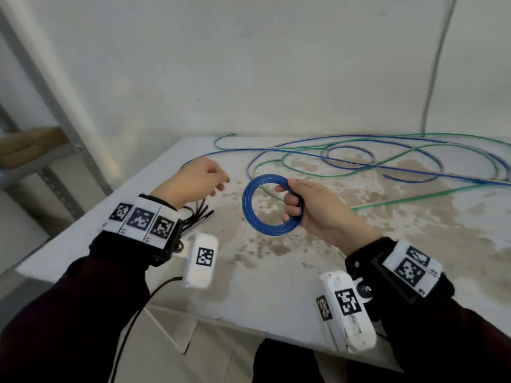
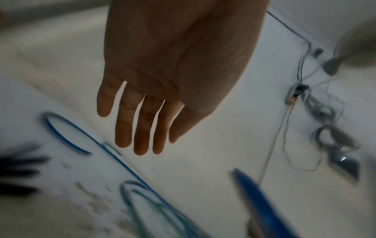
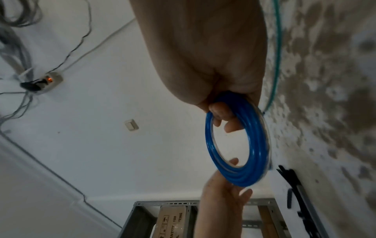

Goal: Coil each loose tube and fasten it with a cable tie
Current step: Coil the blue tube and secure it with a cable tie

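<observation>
Blue coiled tube, loose blue and green tubes, black cable ties, white table mottled brown

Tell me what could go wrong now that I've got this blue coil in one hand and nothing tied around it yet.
1. Only the right hand grips the blue coil, at one side, with no tie visible on it; easing those fingers could let the loops spring apart.
2. The black cable ties lie under the left hand, which is open and empty; picking up just one single-handed may be fiddly.
3. Loose blue and green tubes cross each other behind, so they could snag.
</observation>
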`<state>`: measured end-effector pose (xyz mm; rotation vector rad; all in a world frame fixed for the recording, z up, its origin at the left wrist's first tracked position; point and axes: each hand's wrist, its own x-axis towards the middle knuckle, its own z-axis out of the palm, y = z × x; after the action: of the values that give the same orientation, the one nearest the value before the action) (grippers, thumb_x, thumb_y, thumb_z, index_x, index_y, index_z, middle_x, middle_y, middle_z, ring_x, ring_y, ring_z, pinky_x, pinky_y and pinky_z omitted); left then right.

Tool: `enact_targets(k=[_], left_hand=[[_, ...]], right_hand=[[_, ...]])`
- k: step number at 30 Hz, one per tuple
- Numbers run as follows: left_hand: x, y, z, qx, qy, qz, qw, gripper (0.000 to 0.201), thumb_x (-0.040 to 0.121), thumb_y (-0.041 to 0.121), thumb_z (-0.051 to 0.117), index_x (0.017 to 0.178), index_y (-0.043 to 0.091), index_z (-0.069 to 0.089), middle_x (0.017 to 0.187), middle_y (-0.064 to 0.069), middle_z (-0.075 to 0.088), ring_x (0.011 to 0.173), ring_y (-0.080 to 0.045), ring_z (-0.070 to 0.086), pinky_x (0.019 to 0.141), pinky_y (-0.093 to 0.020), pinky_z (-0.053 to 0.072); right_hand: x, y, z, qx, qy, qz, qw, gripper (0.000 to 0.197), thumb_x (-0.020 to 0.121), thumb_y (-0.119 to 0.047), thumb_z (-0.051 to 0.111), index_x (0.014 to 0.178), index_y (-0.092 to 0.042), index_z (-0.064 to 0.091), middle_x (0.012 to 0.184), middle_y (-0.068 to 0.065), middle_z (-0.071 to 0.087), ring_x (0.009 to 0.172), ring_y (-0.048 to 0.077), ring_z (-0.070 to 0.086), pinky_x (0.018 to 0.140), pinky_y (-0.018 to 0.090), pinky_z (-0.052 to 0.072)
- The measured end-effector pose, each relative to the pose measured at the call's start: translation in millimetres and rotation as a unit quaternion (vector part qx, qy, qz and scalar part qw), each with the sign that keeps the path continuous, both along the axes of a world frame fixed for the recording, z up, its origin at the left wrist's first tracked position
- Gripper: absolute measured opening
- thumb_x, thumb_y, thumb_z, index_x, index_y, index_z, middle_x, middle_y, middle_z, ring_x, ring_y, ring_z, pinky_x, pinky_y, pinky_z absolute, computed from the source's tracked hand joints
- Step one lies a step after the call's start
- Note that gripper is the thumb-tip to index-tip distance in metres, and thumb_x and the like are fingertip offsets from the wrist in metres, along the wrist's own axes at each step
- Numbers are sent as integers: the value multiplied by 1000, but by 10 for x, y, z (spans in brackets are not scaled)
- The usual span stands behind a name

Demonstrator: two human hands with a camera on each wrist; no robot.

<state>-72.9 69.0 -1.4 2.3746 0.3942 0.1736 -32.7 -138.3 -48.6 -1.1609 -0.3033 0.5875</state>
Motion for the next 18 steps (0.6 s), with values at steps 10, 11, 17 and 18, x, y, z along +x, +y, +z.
enact_targets(k=[10, 11, 17, 18], left_hand=[[-39, 591, -295, 225, 237, 67, 943, 36, 81, 26, 73, 110, 7, 66, 103, -12, 65, 99, -29, 62, 84, -36, 51], [-25, 591, -311, 232, 243, 72, 939, 37, 80, 26, 74, 110, 6, 64, 105, -13, 64, 100, -30, 61, 85, -37, 51], [22, 628, -358, 267, 256, 79, 926, 28, 76, 17, 76, 97, 3, 65, 97, -12, 64, 93, -30, 61, 76, -36, 49], [21, 641, -362, 266, 254, 78, 927, 26, 75, 16, 77, 95, 3, 66, 96, -12, 65, 88, -29, 60, 75, -35, 49]], right_hand=[[-71, 311, -115, 8, 79, 8, 997, 33, 105, -22, 32, 90, -3, 54, 57, -1, 30, 39, 8, 32, 41, 23, 41], [-68, 308, -120, 8, 80, 8, 997, 33, 105, -23, 32, 90, -3, 54, 58, -1, 30, 39, 8, 32, 41, 22, 41], [-73, 308, -130, 0, 76, 9, 997, 34, 105, -23, 32, 90, -4, 55, 59, -1, 29, 41, 8, 30, 42, 22, 42], [-75, 308, -132, -1, 74, 10, 997, 33, 105, -23, 32, 90, -4, 55, 59, -1, 29, 42, 8, 30, 43, 22, 42]])
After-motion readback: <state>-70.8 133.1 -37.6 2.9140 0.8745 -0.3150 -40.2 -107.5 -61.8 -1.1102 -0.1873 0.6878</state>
